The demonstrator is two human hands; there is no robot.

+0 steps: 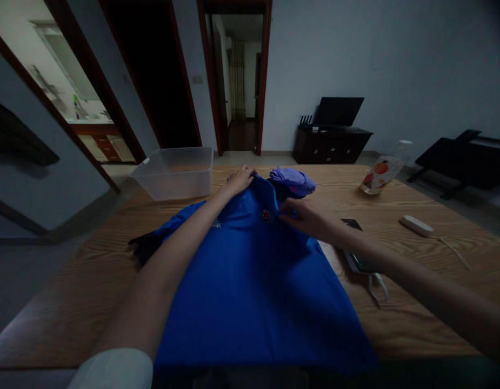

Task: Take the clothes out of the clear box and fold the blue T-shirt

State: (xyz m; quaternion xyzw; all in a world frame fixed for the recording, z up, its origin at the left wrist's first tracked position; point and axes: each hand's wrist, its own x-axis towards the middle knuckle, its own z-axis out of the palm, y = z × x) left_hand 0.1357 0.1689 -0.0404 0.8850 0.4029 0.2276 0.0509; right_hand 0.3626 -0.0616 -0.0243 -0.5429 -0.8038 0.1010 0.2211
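A blue shirt point(241, 292) with a small red emblem on its chest is spread over the wooden table, its hem at the near edge. At the far end of the shirt, my left hand point(242, 178) has its fingers closed on the fabric near the collar. My right hand point(300, 213) pinches the raised edge of the shirt, right of the emblem. Fabric between the two hands is lifted in a fold. Just beyond the shirt lies a bunched purple cloth point(294, 181), which neither hand touches.
A clear plastic bin point(177, 175) stands at the table's point(428, 302) far left. On the right are a drink bottle point(383, 170), a white oblong device point(415, 225) and a phone point(361, 262) with a white cable, partly under my right forearm.
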